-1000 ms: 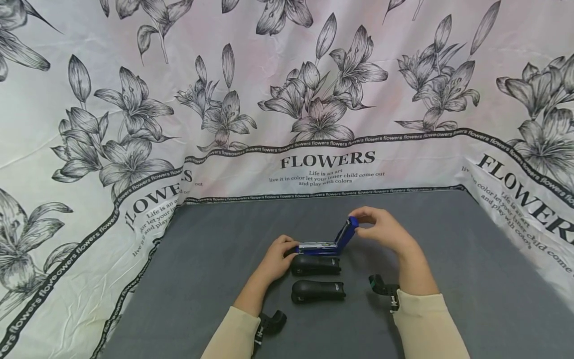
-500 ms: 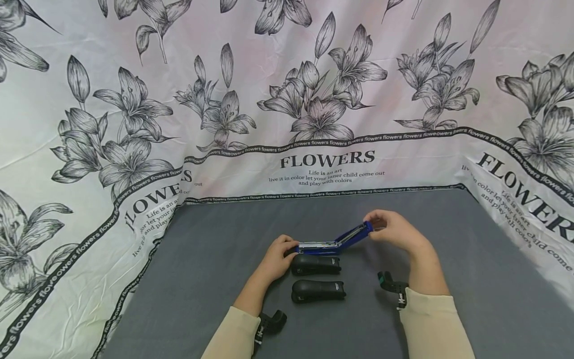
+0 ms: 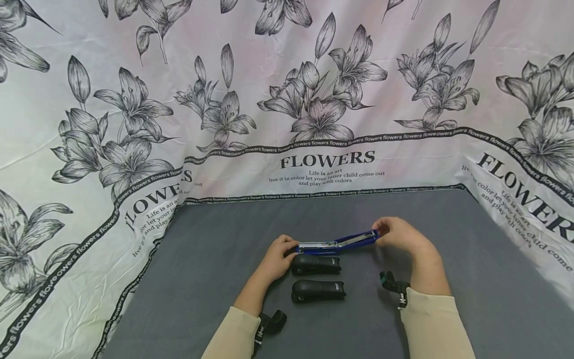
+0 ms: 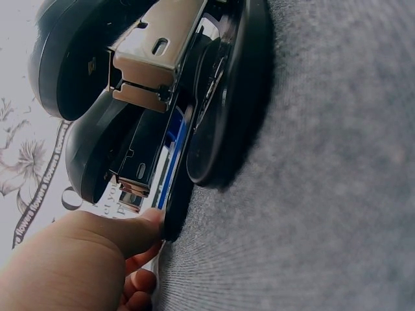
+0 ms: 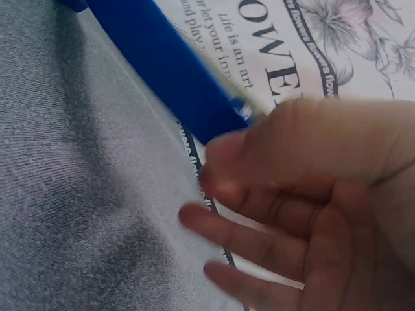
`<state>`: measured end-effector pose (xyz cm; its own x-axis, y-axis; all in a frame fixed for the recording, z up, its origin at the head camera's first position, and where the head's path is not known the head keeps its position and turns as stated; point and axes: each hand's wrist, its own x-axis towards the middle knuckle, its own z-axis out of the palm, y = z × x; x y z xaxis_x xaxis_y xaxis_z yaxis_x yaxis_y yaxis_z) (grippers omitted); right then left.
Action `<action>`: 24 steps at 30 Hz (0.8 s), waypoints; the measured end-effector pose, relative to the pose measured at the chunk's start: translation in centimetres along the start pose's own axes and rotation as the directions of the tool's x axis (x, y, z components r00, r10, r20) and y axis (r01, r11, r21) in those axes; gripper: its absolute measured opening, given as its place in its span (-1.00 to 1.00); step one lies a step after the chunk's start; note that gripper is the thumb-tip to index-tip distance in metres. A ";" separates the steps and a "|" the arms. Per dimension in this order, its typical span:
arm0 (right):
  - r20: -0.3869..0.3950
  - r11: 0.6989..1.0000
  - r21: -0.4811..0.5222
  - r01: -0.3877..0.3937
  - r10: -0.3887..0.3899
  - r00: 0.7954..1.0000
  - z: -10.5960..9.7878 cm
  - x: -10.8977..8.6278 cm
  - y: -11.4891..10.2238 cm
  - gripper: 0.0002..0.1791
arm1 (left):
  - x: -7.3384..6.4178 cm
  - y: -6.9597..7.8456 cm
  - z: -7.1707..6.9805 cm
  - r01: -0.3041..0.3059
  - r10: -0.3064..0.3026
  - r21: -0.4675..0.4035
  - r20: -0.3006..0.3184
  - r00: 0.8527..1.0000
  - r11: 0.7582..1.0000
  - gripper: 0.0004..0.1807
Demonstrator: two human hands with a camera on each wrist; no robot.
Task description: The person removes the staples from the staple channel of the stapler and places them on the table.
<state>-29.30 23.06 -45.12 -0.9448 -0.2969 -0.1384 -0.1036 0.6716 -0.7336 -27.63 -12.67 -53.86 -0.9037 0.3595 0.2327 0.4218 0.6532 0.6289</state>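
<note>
A blue stapler (image 3: 317, 250) is unfolded wide on the table, its metal channel facing up. My left hand (image 3: 272, 258) holds the left end, thumb and fingers at the tip. My right hand (image 3: 401, 235) pinches the far end of the swung-back arm (image 3: 358, 240), which slants slightly up to the right. In the right wrist view that blue arm (image 5: 162, 71) runs to my thumb and forefinger, the other fingers spread. In the left wrist view only a sliver of the blue stapler (image 4: 172, 165) shows behind black staplers; my left thumb lies at its end.
Two black staplers, one nearer (image 3: 318, 291) and one farther (image 3: 316, 265), lie side by side just in front of the blue one. A grey cloth (image 3: 224, 299) covers the table. Flower-printed curtains (image 3: 323, 99) stand around the back and sides.
My right hand has moved right and down, swinging the blue stapler's raised arm from steep to nearly flat. My left hand and the black staplers have stayed in place.
</note>
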 end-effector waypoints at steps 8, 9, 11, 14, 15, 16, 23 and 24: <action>0.010 0.998 -0.031 -0.047 0.048 0.999 0.3 0.2 -0.1 -0.74 | -0.1 0.1 0.0 0.006 -0.006 -0.008 -0.001 1.000 1.000 -0.64; 0.010 0.998 -0.035 -0.053 0.053 0.999 0.3 0.2 -0.2 -0.73 | -0.1 0.1 0.0 0.005 -0.005 -0.008 -0.002 1.000 1.000 -0.65; 0.009 0.997 -0.055 -0.063 0.064 0.998 0.3 0.1 -0.5 -0.70 | -0.1 0.1 0.0 0.004 -0.004 -0.009 -0.001 1.000 1.000 -0.65; 0.007 0.991 -0.101 -0.082 0.083 0.997 0.1 -0.1 -1.1 -0.60 | -0.2 0.1 0.0 0.004 -0.004 -0.010 0.002 1.000 1.000 -0.65; 0.007 0.989 -0.118 -0.089 0.090 0.996 0.0 -0.2 -1.3 -0.55 | -0.2 0.1 0.0 0.003 -0.003 -0.011 0.002 1.000 1.000 -0.65; 0.006 0.987 -0.131 -0.097 0.099 0.995 0.0 -0.3 -1.7 -0.51 | -0.2 0.1 0.0 0.003 -0.003 -0.012 0.003 1.000 1.000 -0.65; -0.069 0.981 -0.187 -0.054 0.042 0.997 0.2 -0.9 -4.3 -0.43 | -0.1 0.0 0.1 -0.009 0.009 -0.001 -0.009 1.000 1.000 -0.65; -0.088 0.981 -0.190 -0.034 0.018 0.996 0.3 -0.8 -4.6 -0.44 | -0.1 0.0 0.1 -0.010 0.010 -0.001 -0.011 1.000 1.000 -0.65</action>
<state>-27.94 20.01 -41.81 -0.9703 -0.2236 -0.0921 -0.1282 0.7983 -0.5884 -27.54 -12.65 -54.01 -0.9004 0.3582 0.2471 0.4304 0.6488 0.6275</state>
